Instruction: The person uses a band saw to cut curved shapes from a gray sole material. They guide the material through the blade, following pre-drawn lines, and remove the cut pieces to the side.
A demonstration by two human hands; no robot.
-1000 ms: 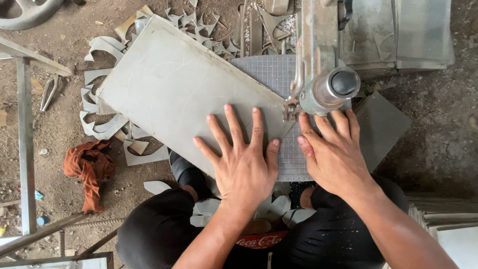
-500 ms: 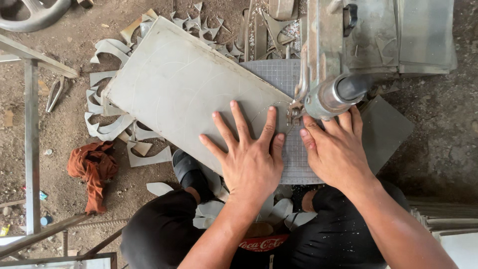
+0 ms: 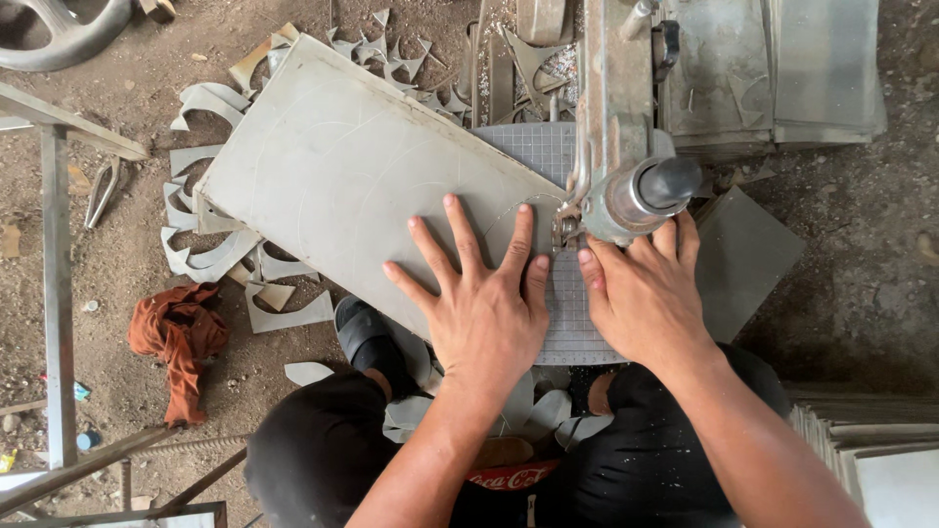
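Fingers (image 3: 460, 244) splayed wide, I'm pressing left hand (image 3: 484, 313) flat on grey sheet (image 3: 342, 166) w/ right hand (image 3: 641, 298) flat beside it, both holding nothing; sheet's lying across gridded tabletop (image 3: 572, 323), edge at saw head (image 3: 636, 196).

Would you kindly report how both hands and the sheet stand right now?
Left hand flat, fingers spread on the grey sheet. Right hand flat beside it, under the saw head. Offcuts litter the ground at the sheet's far end.
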